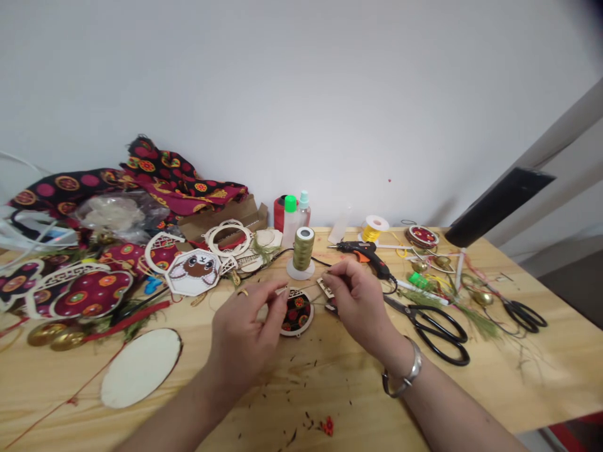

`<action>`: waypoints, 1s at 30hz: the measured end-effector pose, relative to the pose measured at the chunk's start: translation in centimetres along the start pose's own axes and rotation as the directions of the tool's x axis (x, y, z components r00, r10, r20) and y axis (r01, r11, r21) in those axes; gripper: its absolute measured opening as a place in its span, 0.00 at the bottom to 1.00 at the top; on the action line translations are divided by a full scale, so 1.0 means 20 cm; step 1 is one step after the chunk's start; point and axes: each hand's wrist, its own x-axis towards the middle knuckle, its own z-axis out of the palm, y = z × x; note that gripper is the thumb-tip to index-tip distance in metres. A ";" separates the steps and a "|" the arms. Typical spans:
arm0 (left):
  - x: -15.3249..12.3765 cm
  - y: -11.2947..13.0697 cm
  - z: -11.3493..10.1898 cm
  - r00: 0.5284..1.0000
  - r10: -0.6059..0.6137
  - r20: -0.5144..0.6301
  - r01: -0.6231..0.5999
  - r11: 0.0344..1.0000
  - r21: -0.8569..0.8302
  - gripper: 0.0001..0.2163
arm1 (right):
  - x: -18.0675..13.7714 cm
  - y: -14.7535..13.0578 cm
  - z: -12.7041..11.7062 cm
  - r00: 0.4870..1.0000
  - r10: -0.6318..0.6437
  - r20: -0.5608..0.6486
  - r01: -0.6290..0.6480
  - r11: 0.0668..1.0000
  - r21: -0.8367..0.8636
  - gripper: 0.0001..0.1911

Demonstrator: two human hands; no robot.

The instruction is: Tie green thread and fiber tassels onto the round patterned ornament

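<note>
My left hand (247, 329) is pinched shut over a small round wooden ornament (298, 312) with red and black patterned fabric, which lies on the wooden table (301, 383). My right hand (358, 301) is also pinched shut, just right of the ornament, beside a small wooden fretwork piece (325, 286). A thin thread seems to run between the two hands, but it is too fine to be sure of. A silver bracelet (404, 376) is on my right wrist. An olive-gold thread spool (303, 250) stands just behind the hands.
Black scissors (436, 323) and a black and orange glue gun (367, 254) lie to the right. A second pair of scissors (522, 314) is farther right. At left are patterned fabric (160, 172), fabric ornaments (89, 292), a sheep plaque (194, 271) and a blank oval (140, 367).
</note>
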 end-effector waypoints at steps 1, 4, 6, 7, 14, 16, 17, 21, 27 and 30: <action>0.02 -0.01 -0.01 1.000 0.022 -0.018 -0.021 0.999 0.032 0.06 | 0.00 0.01 0.00 1.000 0.007 -0.009 -0.007 1.000 0.006 0.05; 0.07 -0.05 -0.02 0.998 0.050 -0.049 -0.047 0.997 0.068 0.04 | 0.01 0.02 -0.01 0.999 0.018 -0.027 -0.017 1.000 0.023 0.06; 0.08 -0.05 -0.04 0.993 0.069 -0.093 -0.062 0.995 0.074 0.04 | 0.01 0.02 -0.02 1.000 0.007 -0.019 -0.007 1.000 0.024 0.06; 0.09 -0.04 -0.05 0.989 0.084 -0.121 -0.076 0.995 0.069 0.04 | 0.01 0.01 -0.02 1.000 -0.002 -0.015 0.002 1.000 0.022 0.06; 0.06 0.05 -0.06 0.996 -0.086 -0.025 0.045 0.727 -0.685 0.08 | -0.02 -0.01 0.02 0.998 -0.007 0.064 0.007 1.000 0.012 0.06; 0.06 0.05 -0.06 0.964 -0.209 0.164 0.247 0.483 -0.840 0.10 | -0.03 -0.02 0.04 0.995 -0.017 0.099 0.018 1.000 -0.005 0.05; 0.07 0.05 -0.06 0.932 -0.258 0.255 0.339 0.372 -0.864 0.10 | -0.04 -0.02 0.05 0.993 -0.020 0.116 0.022 1.000 -0.013 0.05; 0.10 0.04 -0.05 0.818 -0.368 0.442 0.522 0.154 -0.839 0.08 | -0.06 -0.03 0.06 0.986 -0.024 0.163 0.029 0.999 -0.030 0.05; 0.08 0.04 -0.01 0.797 -0.335 0.502 0.592 0.268 -0.760 0.10 | -0.06 -0.04 0.05 0.975 -0.050 0.217 0.054 0.998 -0.012 0.05; 0.07 0.03 0.00 0.778 -0.308 0.548 0.629 0.364 -0.687 0.24 | -0.06 -0.05 0.06 0.968 -0.068 0.243 0.070 0.998 0.001 0.06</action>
